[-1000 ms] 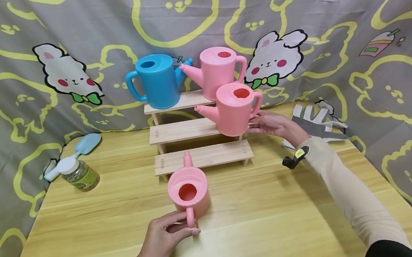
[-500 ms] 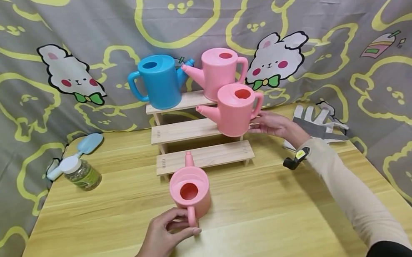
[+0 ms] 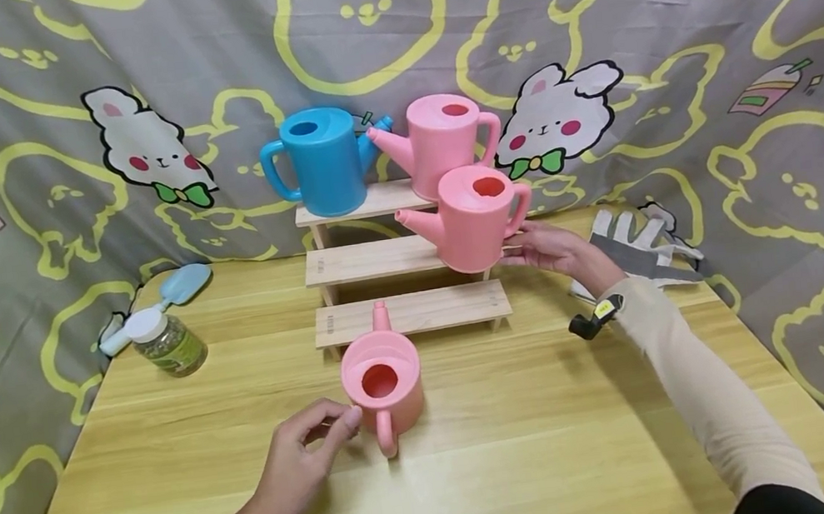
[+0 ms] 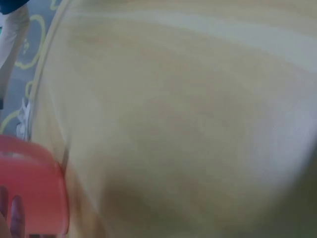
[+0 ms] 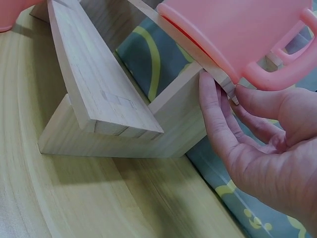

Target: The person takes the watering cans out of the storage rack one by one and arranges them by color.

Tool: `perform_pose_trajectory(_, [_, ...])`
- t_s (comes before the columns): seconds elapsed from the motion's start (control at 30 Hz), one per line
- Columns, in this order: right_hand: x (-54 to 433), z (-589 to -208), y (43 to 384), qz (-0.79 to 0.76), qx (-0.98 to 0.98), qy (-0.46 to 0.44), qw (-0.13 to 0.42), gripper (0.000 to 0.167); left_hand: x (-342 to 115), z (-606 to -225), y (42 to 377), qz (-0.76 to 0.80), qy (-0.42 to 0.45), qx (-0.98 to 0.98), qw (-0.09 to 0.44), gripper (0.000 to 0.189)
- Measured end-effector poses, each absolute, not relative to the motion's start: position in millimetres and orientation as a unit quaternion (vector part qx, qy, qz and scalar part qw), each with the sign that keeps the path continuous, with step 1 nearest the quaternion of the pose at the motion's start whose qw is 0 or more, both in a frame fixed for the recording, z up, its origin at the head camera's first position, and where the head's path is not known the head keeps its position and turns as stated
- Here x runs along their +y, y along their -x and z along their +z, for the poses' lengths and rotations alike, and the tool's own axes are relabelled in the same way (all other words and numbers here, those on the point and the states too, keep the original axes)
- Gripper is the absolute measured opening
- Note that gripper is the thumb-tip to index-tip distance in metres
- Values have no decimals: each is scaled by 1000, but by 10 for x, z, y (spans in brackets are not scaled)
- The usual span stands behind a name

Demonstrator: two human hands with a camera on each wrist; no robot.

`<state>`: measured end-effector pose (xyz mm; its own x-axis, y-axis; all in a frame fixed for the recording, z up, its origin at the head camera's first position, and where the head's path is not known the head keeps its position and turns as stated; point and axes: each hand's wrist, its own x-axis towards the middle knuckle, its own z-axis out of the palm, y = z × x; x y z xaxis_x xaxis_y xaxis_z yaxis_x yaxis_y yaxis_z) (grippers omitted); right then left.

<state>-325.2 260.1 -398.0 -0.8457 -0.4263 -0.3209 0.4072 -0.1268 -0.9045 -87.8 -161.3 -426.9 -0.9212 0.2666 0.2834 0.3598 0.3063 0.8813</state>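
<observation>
On the table in front of a three-tier wooden stand (image 3: 410, 312) stands a pink watering can (image 3: 383, 377), its spout towards the stand and its handle towards me. My left hand (image 3: 291, 471) is at the left of that handle, off it, fingers loosely bent near the can's body; whether a fingertip touches is unclear. In the right wrist view, my right hand (image 5: 267, 144) pinches the end of the middle shelf, thumb at the top edge and fingers below. Just above it, a second pink watering can (image 3: 476, 221) sits on that shelf.
A blue watering can (image 3: 327, 165) and another pink watering can (image 3: 441, 141) share the top shelf. At the left lie a light-blue trowel (image 3: 185, 285) and a jar (image 3: 172, 345) with a white lid. Gloves (image 3: 637, 246) lie at the back right, before a patterned curtain.
My left hand has let go of the front watering can's handle and moved slightly left. The right hand stays at the stand. The head view has shifted a little.
</observation>
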Motion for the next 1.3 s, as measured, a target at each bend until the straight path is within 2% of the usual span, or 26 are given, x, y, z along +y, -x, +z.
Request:
perform_pose_trajectory(0.17, [2605,-3984,3248,-747,603,15,280,32,-1684,-4059,1084,-523,239,-811,109,25])
perform_pose_trajectory(0.3, [2607,-3982,3258,-743,608,20,278,32,-1749,-3785,1341,-501,253,-812,163,24])
perform_pose_trajectory(0.47, [2608,-3987,3266,-742,611,23,274,31,-1872,-3518,1702,-459,220,-854,110,11])
perform_pose_trajectory(0.57, [2600,-3993,3270,-742,613,29,270,30,-1958,-3434,1926,-431,214,-873,82,21])
perform_pose_trajectory(0.7, [2597,-3984,3264,-738,618,27,269,31,-2039,-3343,2190,-426,197,-878,94,30])
perform_pose_trajectory(0.87, [2591,-3962,3254,-740,616,23,269,31,-2132,-3261,2543,-431,178,-875,131,30])
perform_pose_trajectory(1.07, [2595,-3942,3238,-743,614,18,266,29,-2211,-3164,2921,-445,153,-870,145,35])
perform_pose_trajectory(1.3, [2587,-3955,3242,-743,611,22,273,29,-2197,-2992,3196,-473,125,-861,141,61])
